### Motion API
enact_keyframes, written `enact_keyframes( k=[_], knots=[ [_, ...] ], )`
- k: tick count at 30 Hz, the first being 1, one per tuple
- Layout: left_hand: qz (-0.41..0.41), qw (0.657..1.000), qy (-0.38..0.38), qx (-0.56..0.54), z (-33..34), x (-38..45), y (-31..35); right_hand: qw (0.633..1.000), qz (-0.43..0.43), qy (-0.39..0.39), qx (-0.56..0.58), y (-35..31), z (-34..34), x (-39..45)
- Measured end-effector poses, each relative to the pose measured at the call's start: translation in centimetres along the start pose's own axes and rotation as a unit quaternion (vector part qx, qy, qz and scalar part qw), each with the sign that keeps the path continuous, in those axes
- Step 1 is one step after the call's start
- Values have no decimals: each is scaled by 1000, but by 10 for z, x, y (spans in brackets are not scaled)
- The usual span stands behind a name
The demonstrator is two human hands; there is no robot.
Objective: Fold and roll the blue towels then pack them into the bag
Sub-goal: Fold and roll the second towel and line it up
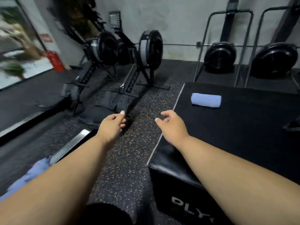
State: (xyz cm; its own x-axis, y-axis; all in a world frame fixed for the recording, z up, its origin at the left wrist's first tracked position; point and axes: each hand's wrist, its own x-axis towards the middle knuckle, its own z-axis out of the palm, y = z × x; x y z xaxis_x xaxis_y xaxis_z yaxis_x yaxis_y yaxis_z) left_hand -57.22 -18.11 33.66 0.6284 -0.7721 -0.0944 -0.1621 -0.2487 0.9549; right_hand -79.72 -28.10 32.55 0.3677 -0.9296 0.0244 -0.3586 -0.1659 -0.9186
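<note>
Both arms reach out low over the speckled rubber gym floor (129,151). The left hand (112,125) has its fingers loosely curled, thumb up, gripping nothing I can see. The right hand (170,122) is the same, relaxed and half curled, empty, hovering just over the near left edge of the black padded plyo box (243,127), the surface here.

One rolled light-blue towel (205,100) lies on the box top, beyond the right hand and to its right, apart from it. Its long axis runs roughly left-right across the view, so a grip from above would close across the roll. The right hand is clearly nearer; the left is well apart from it, out over the floor.

A crumpled light-blue towel (32,174) lies low at the left, partly hidden behind the left forearm, w/ a metal strip just beside it. It's back toward the person, behind both hands, on the left arm's side. It looks unfolded, so probably next to fold.

A dark shape at the right edge of the box (292,125) may be a bag strap; can't tell. Black rowing machines (146,51) stand further off.
</note>
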Motion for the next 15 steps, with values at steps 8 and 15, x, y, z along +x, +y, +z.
enact_keyframes(
  k=[8, 15],
  knots=[
    [-32, 989, 143, -19, -211, -114, -55, 981, -40, -187, 4, -111, 164, -103],
    [-109, 970, 219, -10, -341, -116, -162, 955, -47, -284, -67, -135, 318, -127]
  ],
)
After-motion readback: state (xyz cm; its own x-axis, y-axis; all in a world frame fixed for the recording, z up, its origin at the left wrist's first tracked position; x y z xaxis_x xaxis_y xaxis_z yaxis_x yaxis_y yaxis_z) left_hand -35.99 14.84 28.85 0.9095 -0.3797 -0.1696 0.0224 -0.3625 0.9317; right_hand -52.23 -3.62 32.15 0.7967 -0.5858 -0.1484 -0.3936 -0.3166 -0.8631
